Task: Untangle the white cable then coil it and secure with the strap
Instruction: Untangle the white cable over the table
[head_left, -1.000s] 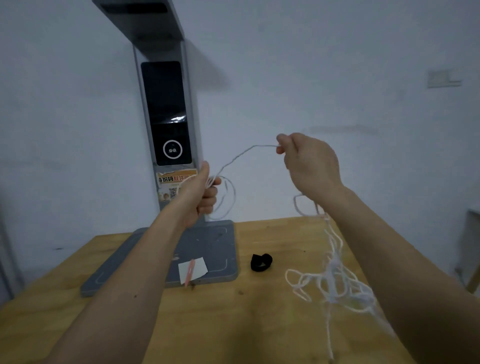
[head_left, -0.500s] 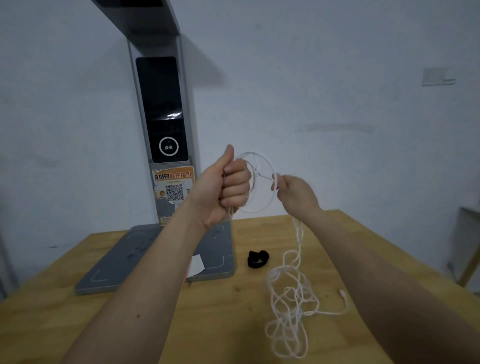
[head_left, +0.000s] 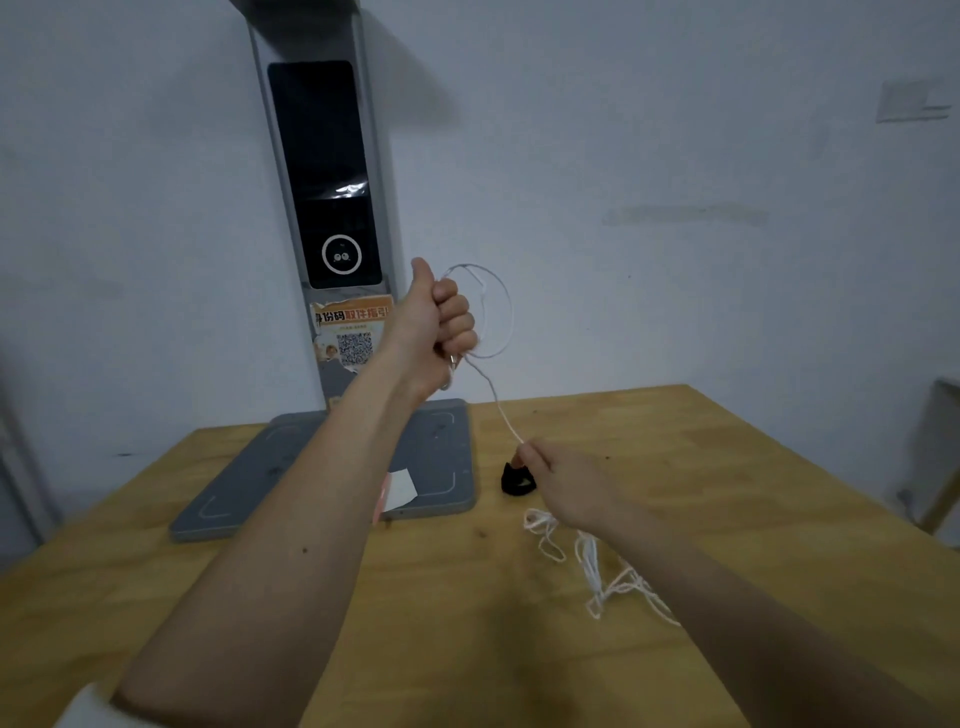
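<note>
table (head_left: 727, 467): wooden, grey scanner base (head_left: 332, 483) at back
white cable (head_left: 501, 410): loop at left fist, runs down to right pinch, tangle on table
left hand (head_left: 436, 327): raised, fisted on loop
right hand (head_left: 566, 483): low, pinching cable
strap (head_left: 511, 486): black, on table beside right hand

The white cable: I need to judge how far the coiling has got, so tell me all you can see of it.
The white cable is thin and flexible. The left hand, raised in a fist, grips loops of it that stand out as a ring. A strand runs down to the right hand, which pinches it. The rest lies loose and tangled on the wooden table, partly behind the right forearm.
</note>
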